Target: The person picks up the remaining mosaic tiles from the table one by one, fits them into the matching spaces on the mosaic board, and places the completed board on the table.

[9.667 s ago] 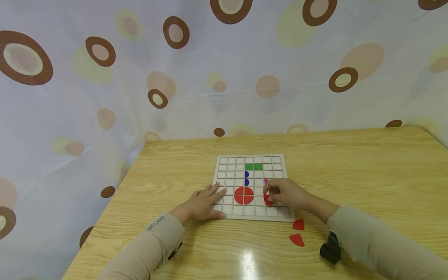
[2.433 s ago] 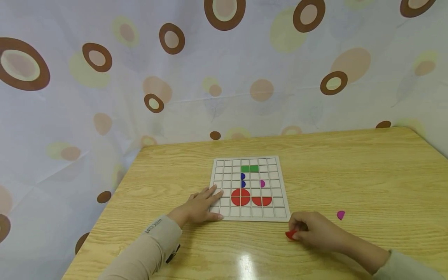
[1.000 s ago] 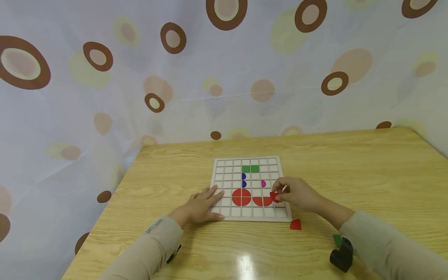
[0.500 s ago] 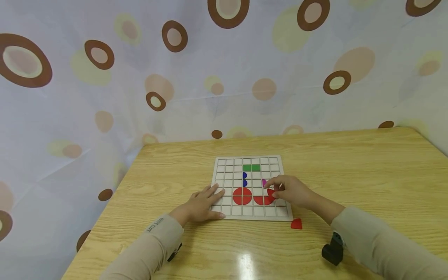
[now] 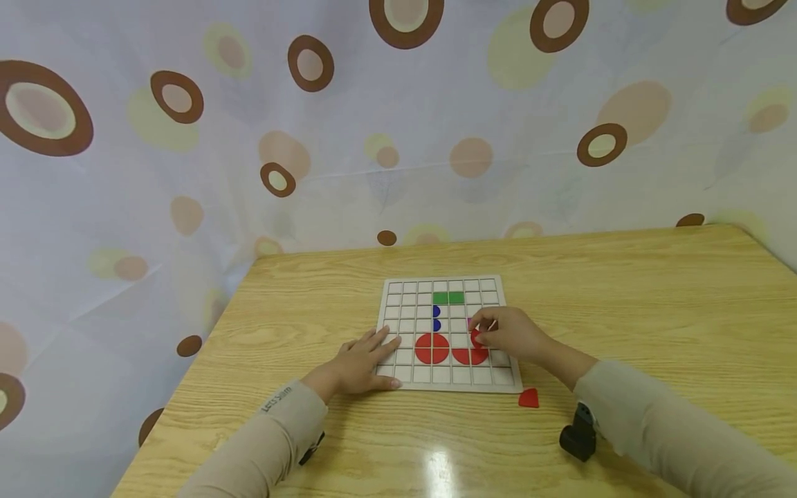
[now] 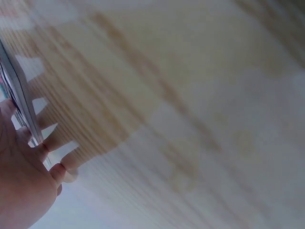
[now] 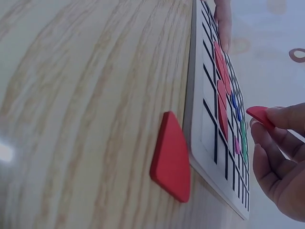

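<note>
A white grid board (image 5: 394, 315) lies on the wooden table, holding flat coloured pieces. My left hand (image 5: 358, 363) rests on its left edge with the fingers spread. Over the board's right part, my right hand (image 5: 513, 335) pinches a red quarter-circle piece (image 7: 259, 115) between thumb and fingers, raised above the cells in the right wrist view. Just below it sit two red quarters (image 5: 478, 356) forming a half circle. Left of these, red quarters (image 5: 425, 341) make a full circle. A magenta piece (image 5: 470, 322) is partly hidden by my right fingers. Another red quarter-circle (image 7: 171, 162) lies beside the board's near right corner.
Green squares (image 5: 441, 297) and blue half circles (image 5: 436, 312) occupy cells higher on the board. A black wrist camera (image 5: 579, 439) hangs under the right sleeve. Patterned cloth (image 5: 349, 207) stands behind the wooden table (image 5: 623, 297).
The right hand has picked up one of the loose red quarters near the board and carried it up and left over the grid. A second red quarter joined the half circle earlier. The left hand stays put.
</note>
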Demonstrator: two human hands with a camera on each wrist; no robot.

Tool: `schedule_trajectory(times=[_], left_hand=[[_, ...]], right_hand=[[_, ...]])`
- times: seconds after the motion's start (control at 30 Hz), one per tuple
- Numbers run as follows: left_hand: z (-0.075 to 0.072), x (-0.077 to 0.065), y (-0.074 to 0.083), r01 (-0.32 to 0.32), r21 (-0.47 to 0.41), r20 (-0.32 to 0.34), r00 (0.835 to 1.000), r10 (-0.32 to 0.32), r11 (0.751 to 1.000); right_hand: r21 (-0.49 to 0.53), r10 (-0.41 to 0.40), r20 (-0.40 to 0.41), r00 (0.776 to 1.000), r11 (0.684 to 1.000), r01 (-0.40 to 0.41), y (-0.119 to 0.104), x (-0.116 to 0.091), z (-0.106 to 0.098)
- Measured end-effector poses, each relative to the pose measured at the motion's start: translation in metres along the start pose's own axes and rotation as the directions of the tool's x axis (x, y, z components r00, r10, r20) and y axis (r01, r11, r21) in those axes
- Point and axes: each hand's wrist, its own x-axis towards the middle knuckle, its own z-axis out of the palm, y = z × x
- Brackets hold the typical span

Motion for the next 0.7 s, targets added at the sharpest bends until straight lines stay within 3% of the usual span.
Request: schedule_trajectory(times=[0.7], left_hand=[[0.002,0.001,-0.003,-0.002,0.013,-0.009,1.0,0.002,1.0]], right_hand=[[0.007,0.028,-0.035,0.999,1.0,-0.028,0.004,0.018,0.012]])
